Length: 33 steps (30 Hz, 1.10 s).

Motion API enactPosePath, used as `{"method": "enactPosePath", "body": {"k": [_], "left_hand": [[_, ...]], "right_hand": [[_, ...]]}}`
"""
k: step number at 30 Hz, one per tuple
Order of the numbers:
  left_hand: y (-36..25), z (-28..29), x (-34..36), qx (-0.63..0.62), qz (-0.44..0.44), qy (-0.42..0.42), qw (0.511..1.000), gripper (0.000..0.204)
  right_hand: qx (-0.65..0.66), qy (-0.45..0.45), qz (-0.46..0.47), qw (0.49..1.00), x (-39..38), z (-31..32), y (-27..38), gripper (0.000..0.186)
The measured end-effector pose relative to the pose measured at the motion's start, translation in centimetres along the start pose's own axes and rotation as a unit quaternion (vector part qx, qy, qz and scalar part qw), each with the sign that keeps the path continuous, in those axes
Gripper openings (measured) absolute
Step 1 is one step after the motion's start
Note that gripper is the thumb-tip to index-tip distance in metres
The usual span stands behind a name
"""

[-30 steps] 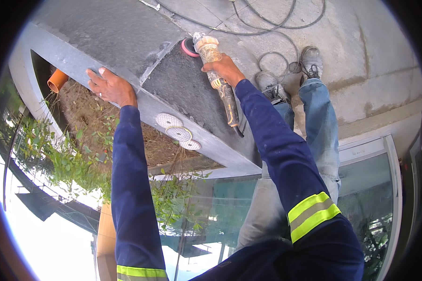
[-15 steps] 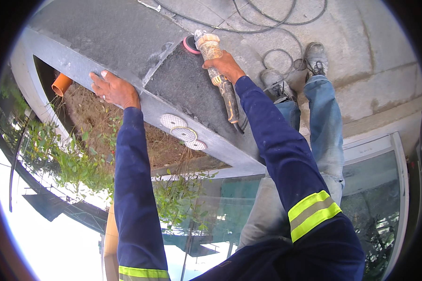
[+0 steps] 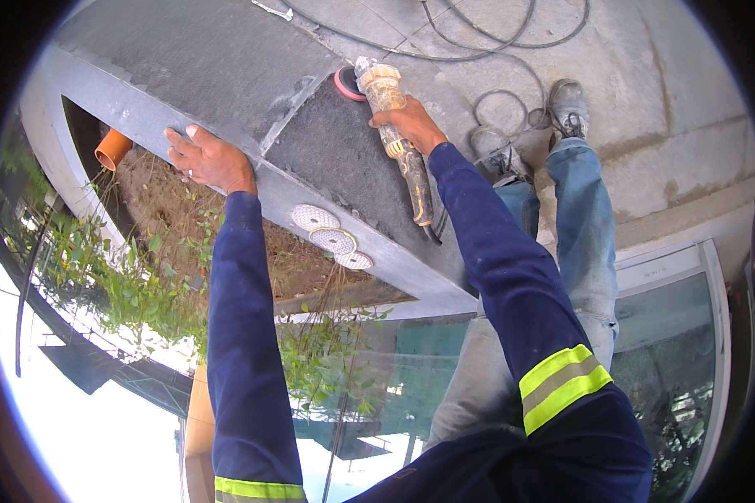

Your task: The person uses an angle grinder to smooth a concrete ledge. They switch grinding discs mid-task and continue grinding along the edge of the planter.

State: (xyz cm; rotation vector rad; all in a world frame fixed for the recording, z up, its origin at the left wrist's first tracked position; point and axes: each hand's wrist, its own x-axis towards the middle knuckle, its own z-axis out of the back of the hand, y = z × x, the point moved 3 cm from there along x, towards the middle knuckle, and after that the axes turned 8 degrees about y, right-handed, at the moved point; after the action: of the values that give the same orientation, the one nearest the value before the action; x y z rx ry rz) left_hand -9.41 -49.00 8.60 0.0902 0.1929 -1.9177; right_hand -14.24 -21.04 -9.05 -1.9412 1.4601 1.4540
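Observation:
My right hand is wrapped round the body of a dusty angle grinder. The tool's pink-edged disc rests at the outer edge of the dark grey stone slab; whether it spins I cannot tell. My left hand lies with its fingers stretched on the lighter stone ledge, near the slab joint, and holds nothing. Three round polishing pads lie overlapping on the ledge, between my two forearms.
A planter bed of soil with leafy plants lies left of the ledge, with an orange pipe sticking out. Black cable loops over the paving at the top. My shoes stand at right, near a glass pane.
Everything in view has shifted very slightly to the right. The grinder and both hands keep nearly the same places on the stone.

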Motion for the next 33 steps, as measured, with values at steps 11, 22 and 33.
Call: {"method": "enactPosePath", "body": {"k": [11, 22, 33], "left_hand": [[0.0, 0.0, -0.2, -0.007, 0.015, -0.006, 1.0, 0.068], [-0.2, -0.1, -0.5, 0.002, 0.027, -0.001, 1.0, 0.069], [-0.5, 0.2, -0.2, 0.012, 0.026, 0.001, 1.0, 0.069]], "right_hand": [[0.079, 0.018, -0.038, 0.996, -12.9, -2.6, -2.1, 0.061], [0.115, -0.007, -0.114, 0.987, -16.5, 0.7, -7.9, 0.056], [0.115, 0.022, -0.089, 0.989, -10.5, 0.5, -5.8, 0.055]]}}
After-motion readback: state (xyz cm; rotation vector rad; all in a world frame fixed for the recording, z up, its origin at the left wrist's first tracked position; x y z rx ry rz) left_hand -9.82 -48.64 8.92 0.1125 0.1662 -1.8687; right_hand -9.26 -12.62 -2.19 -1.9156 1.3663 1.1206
